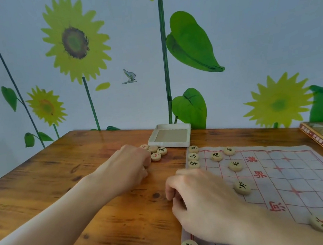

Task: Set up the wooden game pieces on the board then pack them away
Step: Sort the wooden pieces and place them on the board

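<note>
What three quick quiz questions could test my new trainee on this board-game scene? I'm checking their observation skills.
1. True or false: the white box holds game pieces.
2. Which hand rests by the loose pieces off the board: A left, B right?
3. What colour are the board's grid lines?

Key: 1 false, it looks empty. 2 A, the left hand; the right hand is at the board's edge. 3 red.

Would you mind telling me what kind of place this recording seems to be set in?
Probably a home room or playroom: a wooden table pushed against a wall with sunflower decals, and a cloth game board with wooden pieces laid out.
</note>
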